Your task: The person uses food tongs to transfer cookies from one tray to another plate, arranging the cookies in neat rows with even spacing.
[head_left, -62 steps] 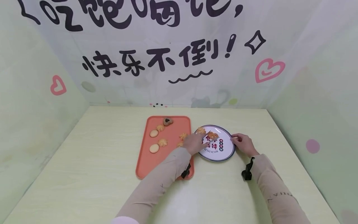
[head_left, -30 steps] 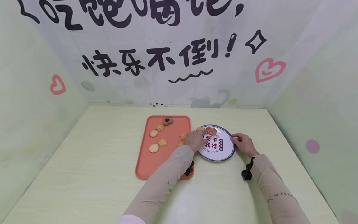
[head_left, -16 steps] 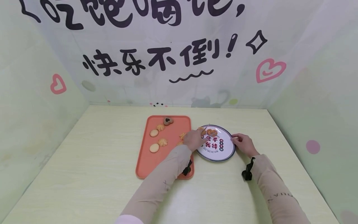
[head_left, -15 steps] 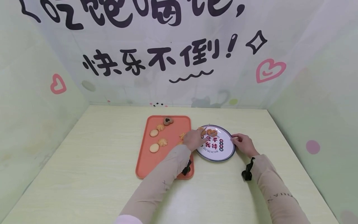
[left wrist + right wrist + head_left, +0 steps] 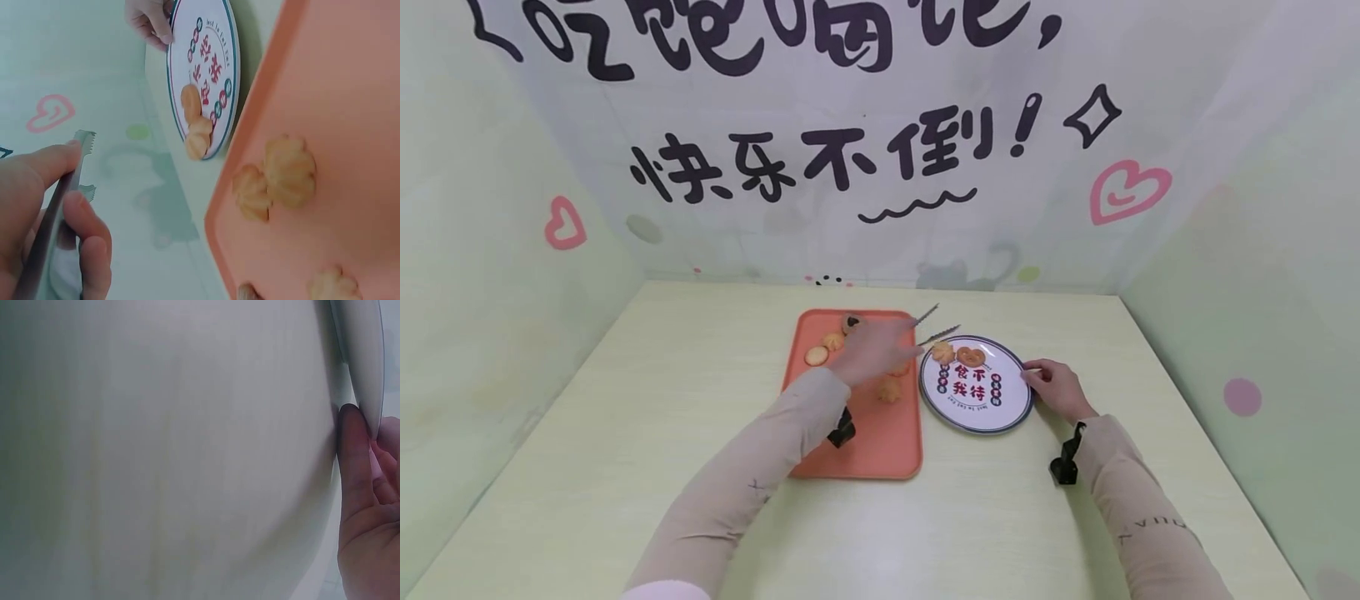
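The work looks to be between two carries of cookies from tray to plate: the left hand (image 5: 872, 346) holds tongs (image 5: 937, 336) with their arms spread and nothing between the tips, above the tray (image 5: 883, 458) at its 1 o'clock. The plate (image 5: 1006, 412) lies at the tray's 3 o'clock, just beside it on the table (image 5: 985, 517). It bears a flower cookie (image 5: 943, 352) at its 10 o'clock and a pretzel (image 5: 972, 357) at 12. The right hand (image 5: 1056, 385) pinches the plate's rim near 3 o'clock.

A further carry would call for the tips to come down astride one cookie on the tray and close gently, as the cookies look crumbly, while the right hand steadies the plate.

The head view gives the whole layout, with a round cookie (image 5: 816, 356) at the tray's 10 o'clock and a heart cookie (image 5: 850, 322) at 12, but the left hand covers part of the tray. The left wrist view shows the tongs' toothed tips clearly apart, and a large flower (image 5: 289, 172) touching a small flower (image 5: 252, 192) on the tray. Only the right wrist view shows the plate's underside and a finger beneath its rim; it shows no cookie.
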`<action>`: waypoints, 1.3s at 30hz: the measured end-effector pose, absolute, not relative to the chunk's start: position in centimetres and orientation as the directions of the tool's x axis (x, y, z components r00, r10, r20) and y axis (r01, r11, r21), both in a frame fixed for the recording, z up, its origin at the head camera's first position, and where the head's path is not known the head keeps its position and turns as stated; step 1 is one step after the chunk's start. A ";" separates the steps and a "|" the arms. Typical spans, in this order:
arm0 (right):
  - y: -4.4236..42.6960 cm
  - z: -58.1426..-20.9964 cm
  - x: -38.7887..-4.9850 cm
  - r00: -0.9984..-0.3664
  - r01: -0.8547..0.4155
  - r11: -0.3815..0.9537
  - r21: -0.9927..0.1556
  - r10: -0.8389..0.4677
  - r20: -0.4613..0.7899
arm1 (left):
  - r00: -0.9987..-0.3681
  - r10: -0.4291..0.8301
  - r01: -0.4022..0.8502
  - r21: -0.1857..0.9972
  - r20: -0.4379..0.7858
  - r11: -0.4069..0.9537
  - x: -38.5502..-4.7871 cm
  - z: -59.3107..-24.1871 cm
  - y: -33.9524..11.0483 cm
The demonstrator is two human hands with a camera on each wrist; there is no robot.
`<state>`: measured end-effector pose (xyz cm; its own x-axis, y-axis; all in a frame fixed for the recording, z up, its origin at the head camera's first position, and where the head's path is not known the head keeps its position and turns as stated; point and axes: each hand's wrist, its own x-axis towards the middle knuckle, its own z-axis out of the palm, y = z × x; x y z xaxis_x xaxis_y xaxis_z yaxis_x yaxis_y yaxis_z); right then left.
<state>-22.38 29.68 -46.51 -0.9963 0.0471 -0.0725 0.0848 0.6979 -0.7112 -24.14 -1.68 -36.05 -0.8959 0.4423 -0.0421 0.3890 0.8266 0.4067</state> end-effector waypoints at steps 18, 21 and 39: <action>29.7 -46.4 -22.3 -0.995 0.097 0.709 -0.699 0.054 -0.082 | -0.952 0.306 0.264 0.494 -0.004 0.828 -25.1 -37.6 -12.6; 29.7 -46.5 -22.4 -0.996 0.093 0.711 -0.697 0.055 -0.077 | -0.959 0.281 0.233 0.514 -0.018 0.826 -25.5 -38.5 -13.5; 29.7 -46.8 -22.5 -0.993 0.116 0.707 -0.698 0.067 -0.097 | -0.961 0.261 0.187 0.473 -0.094 0.861 -28.9 -42.2 -13.1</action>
<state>-22.54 29.69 -46.75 -0.9930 0.0671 -0.0970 0.1159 0.7067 -0.6980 -28.86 -13.09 -42.15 -0.9608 0.2606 -0.0942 0.1872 0.8610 0.4728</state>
